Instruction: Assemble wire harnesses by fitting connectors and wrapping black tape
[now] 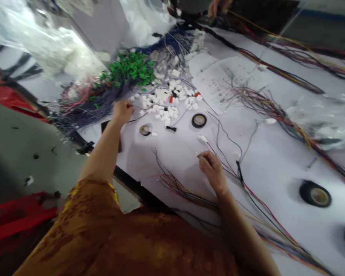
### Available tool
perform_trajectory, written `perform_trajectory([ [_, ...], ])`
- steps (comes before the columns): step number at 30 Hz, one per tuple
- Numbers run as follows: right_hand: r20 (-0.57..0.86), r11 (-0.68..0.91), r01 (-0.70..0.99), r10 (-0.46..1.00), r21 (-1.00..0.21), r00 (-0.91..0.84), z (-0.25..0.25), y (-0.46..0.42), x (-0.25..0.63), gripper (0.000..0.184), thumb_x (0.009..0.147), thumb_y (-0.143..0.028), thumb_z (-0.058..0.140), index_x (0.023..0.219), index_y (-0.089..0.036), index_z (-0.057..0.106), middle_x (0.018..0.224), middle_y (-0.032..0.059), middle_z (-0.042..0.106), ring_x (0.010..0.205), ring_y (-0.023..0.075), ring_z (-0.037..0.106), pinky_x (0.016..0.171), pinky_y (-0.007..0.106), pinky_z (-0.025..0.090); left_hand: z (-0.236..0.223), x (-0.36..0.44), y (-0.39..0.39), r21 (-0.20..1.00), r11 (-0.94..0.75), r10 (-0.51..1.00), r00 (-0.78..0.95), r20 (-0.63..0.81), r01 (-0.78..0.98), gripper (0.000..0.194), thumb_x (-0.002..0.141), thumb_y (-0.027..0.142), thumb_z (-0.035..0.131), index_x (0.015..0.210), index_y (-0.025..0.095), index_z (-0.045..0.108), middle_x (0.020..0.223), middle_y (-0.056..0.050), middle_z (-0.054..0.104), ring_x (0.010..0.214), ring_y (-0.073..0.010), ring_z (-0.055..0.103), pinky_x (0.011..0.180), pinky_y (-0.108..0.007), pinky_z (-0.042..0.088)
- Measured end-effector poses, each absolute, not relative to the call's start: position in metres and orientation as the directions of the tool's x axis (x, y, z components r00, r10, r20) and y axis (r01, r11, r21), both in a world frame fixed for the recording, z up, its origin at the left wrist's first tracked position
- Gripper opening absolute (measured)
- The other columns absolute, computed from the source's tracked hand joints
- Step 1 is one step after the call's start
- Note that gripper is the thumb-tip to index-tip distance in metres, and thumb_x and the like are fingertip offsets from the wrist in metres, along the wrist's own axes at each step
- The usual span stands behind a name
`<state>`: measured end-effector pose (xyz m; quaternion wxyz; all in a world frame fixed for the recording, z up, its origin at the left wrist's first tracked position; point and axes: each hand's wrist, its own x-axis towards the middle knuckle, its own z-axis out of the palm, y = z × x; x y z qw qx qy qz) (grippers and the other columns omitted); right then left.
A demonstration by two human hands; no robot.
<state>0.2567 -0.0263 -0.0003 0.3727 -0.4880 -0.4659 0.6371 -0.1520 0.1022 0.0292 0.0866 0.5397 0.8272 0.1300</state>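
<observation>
My left hand [122,111] reaches out to the near edge of a heap of small white connectors [166,101], its fingers curled closed on something I cannot make out, with a thin dark wire running off beside it. My right hand [211,165] rests on the white table [276,165], pinching the end of a thin wire [200,155] whose pale tip points toward a white connector [202,138]. Under my right wrist passes a bundle of coloured wires [178,186].
Green connectors on purple wires [132,69] lie behind the white heap. Tape rolls [199,120], [145,130], [315,194] lie on the table, with a printed sheet [227,80] and long wire harnesses [290,122] at right. Another person's hand [217,7] works at the far edge. Red crates [14,218] stand at left.
</observation>
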Motion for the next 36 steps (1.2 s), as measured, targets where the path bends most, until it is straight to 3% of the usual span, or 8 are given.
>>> perform_trajectory([
  [1, -0.28, -0.301, -0.047, 0.927, -0.953, -0.248, 0.0, -0.026, 0.256, 0.013, 0.087, -0.034, 0.057, 0.089, -0.022, 0.058, 0.061, -0.0072, 0.04, 0.052, 0.0085, 0.035, 0.049, 0.024, 0.028, 0.034, -0.144, 0.096, 0.333, 0.363, 0.923, -0.386, 0.003, 0.87, 0.014, 0.081, 0.017, 0.06, 0.092, 0.011, 0.066, 0.079, 0.003, 0.064, 0.081, -0.0094, 0.052, 0.083, -0.025, 0.042],
  [3, -0.293, -0.323, -0.089, 0.923, -0.942, -0.249, 0.001, -0.024, 0.255, 0.013, 0.086, -0.033, 0.057, 0.092, -0.021, 0.057, 0.061, -0.0077, 0.042, 0.051, 0.008, 0.036, 0.048, 0.023, 0.028, 0.042, -0.117, 0.079, 0.555, 0.251, 0.935, -0.347, 0.072, 0.793, 0.015, 0.082, 0.017, 0.062, 0.095, 0.012, 0.065, 0.074, 0.006, 0.061, 0.073, -0.0063, 0.052, 0.077, -0.024, 0.046],
  [5, -0.299, -0.334, -0.114, 0.922, -0.936, -0.247, 0.001, -0.021, 0.254, 0.013, 0.084, -0.031, 0.056, 0.092, -0.022, 0.054, 0.06, -0.0082, 0.044, 0.05, 0.0076, 0.037, 0.048, 0.023, 0.029, 0.048, -0.076, 0.056, 0.821, 0.139, 0.97, -0.243, -0.001, 0.553, 0.021, 0.081, 0.02, 0.066, 0.101, 0.014, 0.065, 0.075, 0.005, 0.064, 0.069, -0.0074, 0.058, 0.069, -0.025, 0.049],
  [8, -0.288, -0.322, -0.113, 0.927, -0.94, -0.241, 0.0, -0.02, 0.253, 0.01, 0.083, -0.029, 0.057, 0.087, -0.022, 0.052, 0.059, -0.0077, 0.05, 0.049, 0.0073, 0.038, 0.048, 0.022, 0.03, 0.047, -0.006, 0.025, 0.949, 0.155, 0.983, 0.055, -0.176, 0.275, 0.014, 0.079, 0.023, 0.07, 0.092, 0.016, 0.07, 0.086, -0.002, 0.073, 0.073, -0.0112, 0.064, 0.064, -0.026, 0.05],
  [12, -0.222, -0.232, -0.029, 0.957, -0.972, -0.187, 0.002, -0.023, 0.256, 0.012, 0.085, -0.03, 0.06, 0.079, -0.021, 0.054, 0.063, -0.005, 0.056, 0.052, 0.0071, 0.04, 0.051, 0.023, 0.033, 0.026, 0.059, 0.01, 0.915, 0.392, 0.906, 0.213, -0.366, -0.092, 0.019, 0.074, 0.03, 0.078, 0.087, 0.017, 0.071, 0.09, -0.004, 0.075, 0.07, -0.0102, 0.065, 0.065, -0.024, 0.052],
  [16, -0.133, -0.131, 0.027, 0.984, -0.991, -0.118, 0.004, -0.026, 0.262, 0.012, 0.084, -0.028, 0.063, 0.076, -0.019, 0.06, 0.066, -0.0034, 0.055, 0.059, 0.0085, 0.043, 0.057, 0.024, 0.035, 0.009, 0.077, 0.009, 0.791, 0.501, 0.864, 0.262, -0.431, -0.351, 0.022, 0.07, 0.026, 0.084, 0.084, 0.017, 0.069, 0.092, -0.003, 0.075, 0.072, -0.0081, 0.068, 0.067, -0.019, 0.054],
  [27, -0.123, -0.123, 0.008, 0.991, -0.992, -0.05, 0.0, -0.031, 0.265, 0.013, 0.082, -0.027, 0.064, 0.073, -0.019, 0.059, 0.064, -0.0041, 0.051, 0.058, 0.0084, 0.041, 0.056, 0.025, 0.035, -0.006, 0.082, 0.001, 0.76, 0.509, 0.861, 0.228, -0.455, -0.405, 0.025, 0.066, 0.02, 0.087, 0.083, 0.018, 0.069, 0.091, -0.001, 0.075, 0.079, -0.0122, 0.073, 0.067, -0.019, 0.056],
  [36, -0.088, -0.086, 0.033, 0.995, -0.996, -0.045, -0.004, -0.031, 0.264, 0.013, 0.081, -0.024, 0.064, 0.071, -0.018, 0.058, 0.064, -0.0044, 0.051, 0.058, 0.0084, 0.041, 0.057, 0.026, 0.036, -0.007, 0.082, 0.0, 0.766, 0.506, 0.863, 0.228, -0.451, -0.397, 0.021, 0.066, 0.015, 0.085, 0.079, 0.018, 0.068, 0.09, -0.001, 0.074, 0.069, -0.0071, 0.067, 0.062, -0.016, 0.053],
])
